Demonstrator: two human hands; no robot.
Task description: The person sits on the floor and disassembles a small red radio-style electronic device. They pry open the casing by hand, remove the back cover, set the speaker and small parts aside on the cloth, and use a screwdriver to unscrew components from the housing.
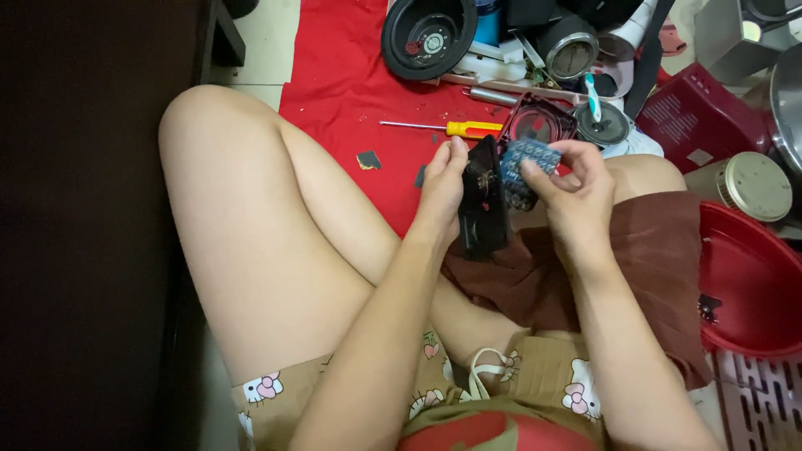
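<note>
My left hand (441, 179) grips a black plastic housing panel (482, 205) by its left edge, held upright above my lap. My right hand (576, 188) pinches a small blue circuit board (526, 163) right beside the panel's inner face, and the two parts touch or nearly touch. Thin wires seem to run between board and panel. Both hands hover over my crossed legs and a brown cloth (660, 242) on my right thigh.
A yellow-handled screwdriver (455, 128) lies on the red mat (334, 75) just beyond my hands. Farther back are a black round part (428, 35), a dark red frame (539, 121) and metal cans. A red bowl (752, 284) sits at right, dark furniture (83, 225) at left.
</note>
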